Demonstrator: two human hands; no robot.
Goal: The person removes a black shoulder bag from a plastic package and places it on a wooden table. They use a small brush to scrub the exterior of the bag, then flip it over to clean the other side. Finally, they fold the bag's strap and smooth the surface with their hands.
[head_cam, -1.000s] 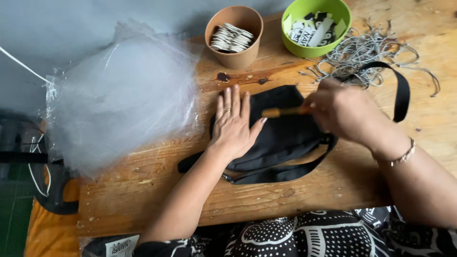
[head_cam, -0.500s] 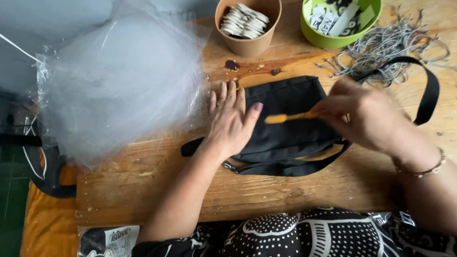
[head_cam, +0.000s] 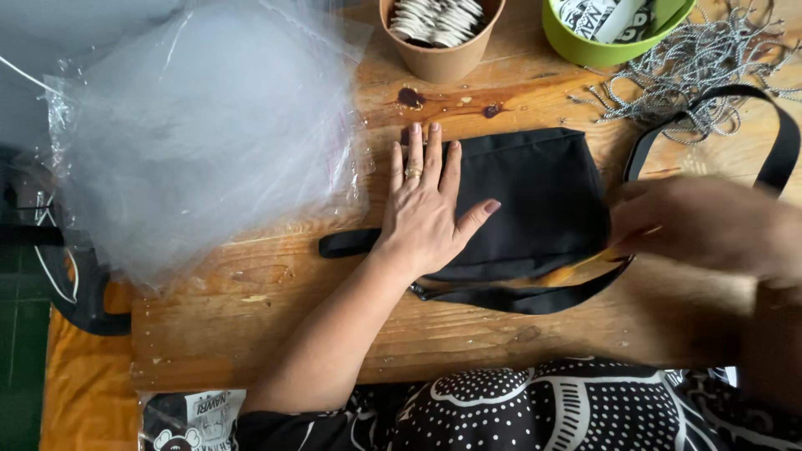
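on the wooden counter [head_cam: 518, 351], a black bag [head_cam: 535, 196] is lying flat near the middle, its strap [head_cam: 777, 142] looping away to the right. the left hand [head_cam: 426, 209] is resting palm down on the bag's left end, fingers [head_cam: 433, 154] stretched out flat and slightly spread, gripping nothing, a ring showing on one of them. the right hand [head_cam: 710, 225] is sitting blurred at the bag's right edge, touching it; how far its fingers are curling and whether they are holding anything cannot be told. left of the bag, a heap of clear plastic bags [head_cam: 209, 125] is covering the counter's left end. at the far edge, a brown paper cup [head_cam: 439, 50] and a green bowl [head_cam: 610, 46] are standing side by side, both holding small tags. a tangle of grey cords [head_cam: 702, 63] is lying just right of the bowl, beside the strap.
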